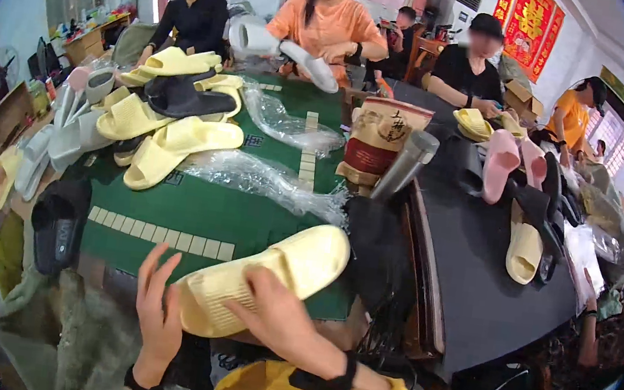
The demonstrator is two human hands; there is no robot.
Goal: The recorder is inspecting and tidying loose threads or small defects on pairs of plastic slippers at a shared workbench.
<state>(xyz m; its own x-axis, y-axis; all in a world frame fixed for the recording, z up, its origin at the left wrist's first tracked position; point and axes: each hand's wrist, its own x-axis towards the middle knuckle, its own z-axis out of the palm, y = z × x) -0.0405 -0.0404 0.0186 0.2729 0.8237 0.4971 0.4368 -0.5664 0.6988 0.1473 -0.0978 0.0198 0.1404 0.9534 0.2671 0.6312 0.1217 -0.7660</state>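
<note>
Pale yellow slippers [318, 252], apparently a pair laid together, are held low over the near edge of the green table. My right hand [281, 316] grips them around the ribbed strap, its fingertips partly out of sight. Beside their left end is my left hand [159, 320], raised with fingers spread and nothing in it; whether it touches the sole I cannot tell. A black slipper [58, 230] lies to the left. Beyond my hands, a row of white tiles [159, 234] crosses the green tabletop [257, 229].
Yellow slippers [190, 137] are heaped at the far left, near clear plastic bags [252, 174]. A brown-red pouch [381, 137] and metal flask [407, 164] stand beyond my hands. The black table [464, 292] holds pink slippers [501, 167]. Several people work around the tables.
</note>
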